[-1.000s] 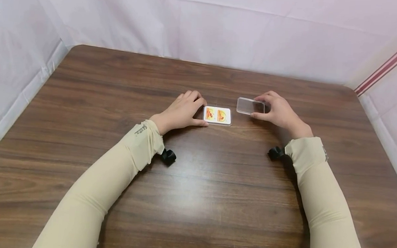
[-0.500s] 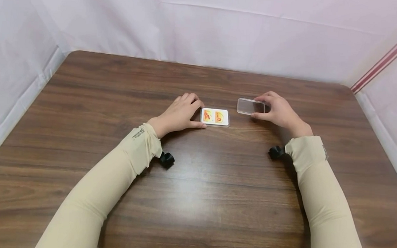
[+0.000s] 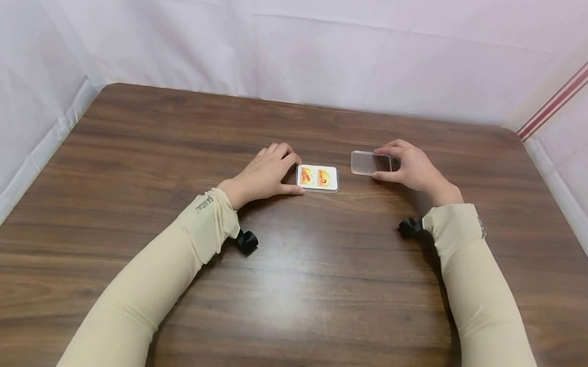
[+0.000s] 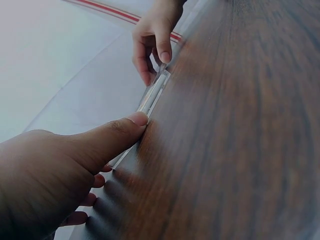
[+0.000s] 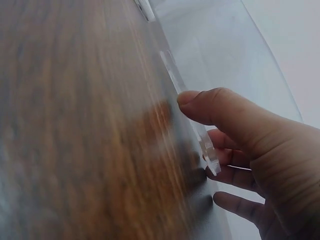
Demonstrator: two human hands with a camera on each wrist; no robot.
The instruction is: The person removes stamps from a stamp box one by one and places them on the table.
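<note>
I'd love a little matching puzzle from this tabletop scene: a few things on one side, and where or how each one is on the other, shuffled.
Things:
1. left hand
2. right hand
3. card box
4. table

States:
A. dark brown wood grain
B. holds the clear lid
C. lies flat, orange pictures facing up
D. grips the short end of the card box

Pairs: 1-D, 2-B, 3-C, 4-A

We see a dark wooden surface (image 3: 290,291); a card box (image 3: 317,178) and clear lid (image 3: 370,163) lie mid-frame.
</note>
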